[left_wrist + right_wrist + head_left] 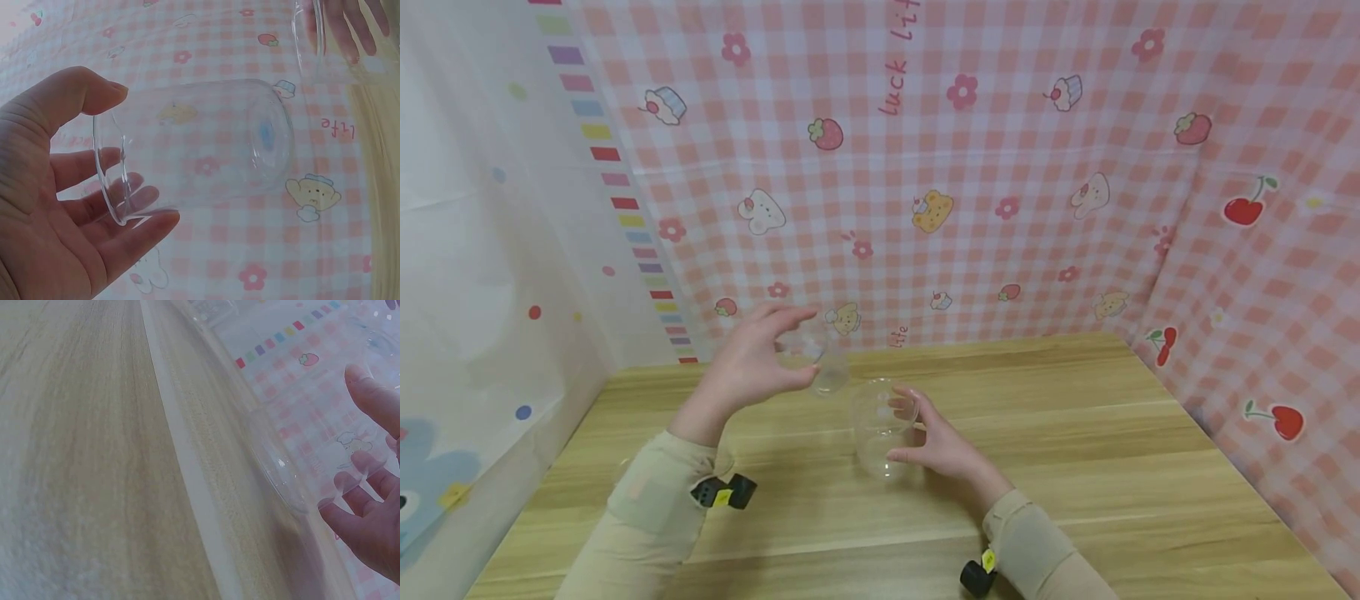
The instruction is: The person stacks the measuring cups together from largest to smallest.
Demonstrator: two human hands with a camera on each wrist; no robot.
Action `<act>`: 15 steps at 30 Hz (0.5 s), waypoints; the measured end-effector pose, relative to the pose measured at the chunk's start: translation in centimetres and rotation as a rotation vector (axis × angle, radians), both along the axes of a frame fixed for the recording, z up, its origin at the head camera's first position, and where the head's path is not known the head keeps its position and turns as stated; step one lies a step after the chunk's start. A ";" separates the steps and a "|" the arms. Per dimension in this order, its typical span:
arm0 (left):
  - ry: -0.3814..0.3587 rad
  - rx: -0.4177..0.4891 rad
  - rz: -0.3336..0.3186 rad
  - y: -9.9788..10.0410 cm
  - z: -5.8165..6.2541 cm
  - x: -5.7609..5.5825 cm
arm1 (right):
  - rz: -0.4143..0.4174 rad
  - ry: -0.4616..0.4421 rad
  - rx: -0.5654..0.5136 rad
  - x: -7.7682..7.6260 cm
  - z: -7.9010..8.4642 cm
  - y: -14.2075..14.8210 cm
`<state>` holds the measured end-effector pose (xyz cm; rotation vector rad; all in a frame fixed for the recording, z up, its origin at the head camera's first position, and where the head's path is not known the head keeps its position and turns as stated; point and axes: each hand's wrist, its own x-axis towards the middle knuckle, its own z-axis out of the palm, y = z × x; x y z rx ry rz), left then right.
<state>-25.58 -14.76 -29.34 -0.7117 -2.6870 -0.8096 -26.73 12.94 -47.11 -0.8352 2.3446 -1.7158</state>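
My left hand (760, 354) grips a clear drinking glass (206, 144) around its rim, thumb on one side and fingers on the other. That glass is held up over the back of the table, tipped sideways with its base pointing away from the palm. Lower and to the right, my right hand (943, 442) holds a second clear glass (876, 437), its thumb at the near side and its fingers around the far side. In the right wrist view, this glass's base (281, 478) is close over the wood and the fingers lie near the rim end.
Part of another clear glass (725, 457) shows beside the left forearm, mostly hidden by the sleeve. The wooden table (1075, 467) backs onto a pink checked cloth (1000, 250), with cloth walls at left and right. Small black cameras (741, 490) sit on both wrists.
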 end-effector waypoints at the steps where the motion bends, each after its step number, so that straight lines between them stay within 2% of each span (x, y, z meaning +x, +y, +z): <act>1: 0.000 0.004 -0.007 0.1 0.0 0.0 | -0.003 -0.003 0.001 0.0 0.0 0.0; 15: -0.003 0.030 -0.059 1.3 0.5 0.3 | 0.004 -0.004 -0.007 -0.1 -0.1 0.1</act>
